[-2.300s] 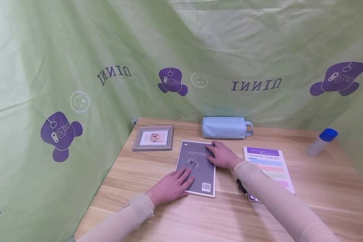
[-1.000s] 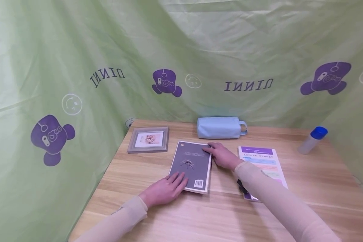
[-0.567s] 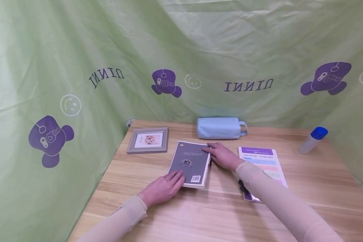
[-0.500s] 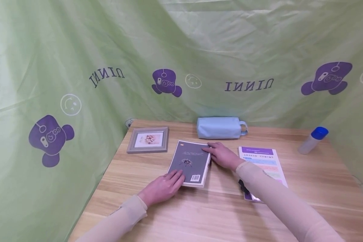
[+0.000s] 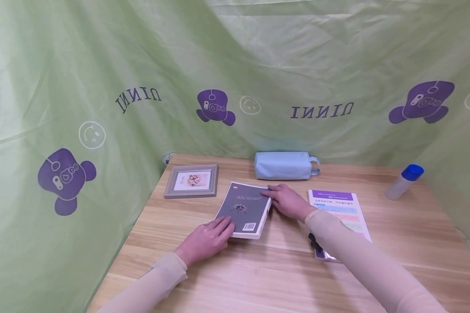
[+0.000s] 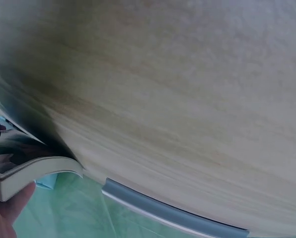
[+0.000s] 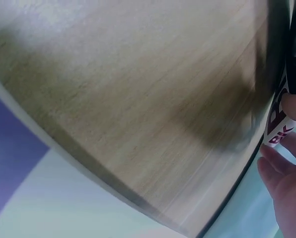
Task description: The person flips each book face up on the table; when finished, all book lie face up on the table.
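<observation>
A thick book (image 5: 244, 206) with a dark grey cover, pale border, spider picture and barcode lies between both hands at the middle of the table. Its near end looks raised and its right side shows. My left hand (image 5: 205, 239) grips the near left corner, fingers on the cover; the left wrist view shows the book's pale page edge (image 6: 36, 171) by a finger. At the far right edge, my right hand (image 5: 287, 202) holds the book, fingertips on the cover. Lettering on the spine (image 7: 279, 126) appears beside that hand in the right wrist view.
A picture frame (image 5: 192, 181) lies at the back left. Behind the book sits a light blue pencil case (image 5: 283, 165). Under the right forearm is a purple and white booklet (image 5: 334, 198). A blue-capped clear bottle (image 5: 404, 181) stands right, and a green curtain (image 5: 258, 56) encloses the table.
The book's near end has come up, showing more of its near and right edges. My left hand has shifted left with its corner; the right hand stays on the far right edge.
</observation>
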Demonstrator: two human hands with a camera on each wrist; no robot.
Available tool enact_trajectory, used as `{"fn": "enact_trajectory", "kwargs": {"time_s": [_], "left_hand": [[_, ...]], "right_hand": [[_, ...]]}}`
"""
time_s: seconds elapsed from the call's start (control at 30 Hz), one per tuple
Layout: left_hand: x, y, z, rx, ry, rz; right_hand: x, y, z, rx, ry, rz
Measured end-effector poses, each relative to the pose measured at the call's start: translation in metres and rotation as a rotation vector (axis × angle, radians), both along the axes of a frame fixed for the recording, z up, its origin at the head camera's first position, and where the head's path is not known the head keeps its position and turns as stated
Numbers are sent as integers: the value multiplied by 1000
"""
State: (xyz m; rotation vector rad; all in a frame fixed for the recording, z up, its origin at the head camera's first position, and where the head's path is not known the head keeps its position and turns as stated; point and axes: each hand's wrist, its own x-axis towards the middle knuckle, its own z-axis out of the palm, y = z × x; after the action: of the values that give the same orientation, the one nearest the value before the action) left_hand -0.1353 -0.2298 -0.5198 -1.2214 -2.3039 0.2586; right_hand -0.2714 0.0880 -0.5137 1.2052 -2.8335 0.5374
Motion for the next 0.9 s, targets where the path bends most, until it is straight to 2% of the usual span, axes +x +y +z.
{"fn": "enact_trajectory", "kwargs": {"time_s": [0.27, 0.53, 0.67, 0.9], "left_hand": [[-1, -7, 7, 117, 78, -41], [-2, -16, 20, 165, 80, -37], [-2, -19, 28, 160, 80, -15], [-6, -22, 36, 149, 77, -17]], "right_hand": [[2, 1, 3, -25, -31, 4], [3, 1, 6, -72, 10, 9], [4, 0, 8, -84, 25, 5], [7, 0, 12, -100, 39, -20]]}}
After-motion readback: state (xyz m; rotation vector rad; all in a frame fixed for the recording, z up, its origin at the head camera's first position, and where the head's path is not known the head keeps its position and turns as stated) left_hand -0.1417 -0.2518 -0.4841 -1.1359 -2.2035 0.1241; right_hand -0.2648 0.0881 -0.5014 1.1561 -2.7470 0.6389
